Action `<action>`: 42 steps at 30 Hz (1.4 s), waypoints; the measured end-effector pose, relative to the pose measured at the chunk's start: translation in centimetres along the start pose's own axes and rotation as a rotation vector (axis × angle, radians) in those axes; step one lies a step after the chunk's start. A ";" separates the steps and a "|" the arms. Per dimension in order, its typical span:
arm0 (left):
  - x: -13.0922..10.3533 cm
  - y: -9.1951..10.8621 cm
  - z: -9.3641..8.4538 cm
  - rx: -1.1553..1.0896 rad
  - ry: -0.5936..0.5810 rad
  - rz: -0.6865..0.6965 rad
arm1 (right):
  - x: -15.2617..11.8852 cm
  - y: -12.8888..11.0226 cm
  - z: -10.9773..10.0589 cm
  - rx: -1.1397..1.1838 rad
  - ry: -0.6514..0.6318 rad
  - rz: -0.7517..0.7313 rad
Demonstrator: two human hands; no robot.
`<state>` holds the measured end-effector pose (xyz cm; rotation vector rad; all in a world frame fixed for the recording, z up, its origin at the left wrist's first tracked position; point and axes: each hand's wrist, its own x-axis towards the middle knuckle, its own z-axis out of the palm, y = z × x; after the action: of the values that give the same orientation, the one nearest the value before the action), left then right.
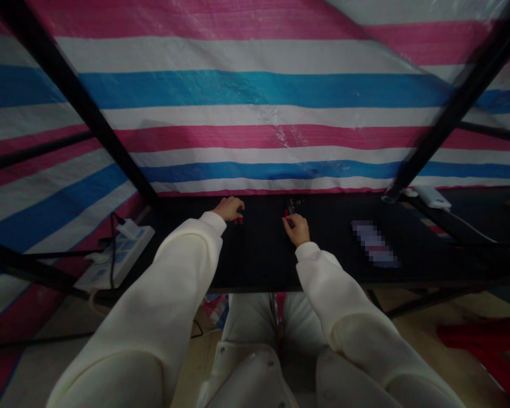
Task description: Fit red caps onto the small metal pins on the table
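Observation:
My left hand point(229, 208) is over the far part of the black table point(263, 258), its fingers curved and a little apart. Small red pieces point(238, 220) show just below its fingertips; their kind is too small to tell. My right hand point(298, 229) has its thumb and fingers closed together in a pinch, and whatever is between them is hidden. Right beyond these fingers is a small red item point(286, 212), beside a cluster of tiny dark and clear pieces point(293, 204).
A phone-like object point(374, 243), blurred out, lies on the right. At the left edge sits a white power strip point(125, 255) with plugs and cables. A white box with a cable point(433, 198) is at the far right. Black metal posts point(446, 124) flank a striped plastic sheet point(255, 90).

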<state>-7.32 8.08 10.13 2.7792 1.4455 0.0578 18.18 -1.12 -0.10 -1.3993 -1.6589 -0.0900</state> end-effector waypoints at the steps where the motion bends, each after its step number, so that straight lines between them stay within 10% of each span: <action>1: 0.0 0.4 -0.1 -0.007 0.020 0.013 | 0.0 0.0 0.0 0.002 0.011 0.013; 9: 0.5 6.8 1.4 -0.083 0.153 0.207 | -0.1 0.4 -0.3 -0.074 0.038 0.278; 20: 2.2 14.1 6.8 -0.156 0.236 0.041 | -0.5 1.1 0.5 -0.178 -0.142 0.368; 42: 0.5 12.2 9.1 -0.960 0.715 -0.200 | -0.6 0.8 1.3 -0.299 -0.362 0.268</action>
<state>3.28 1.60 1.35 1.8434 1.2400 1.4179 17.97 -0.51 -1.62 -1.9447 -1.7806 0.0774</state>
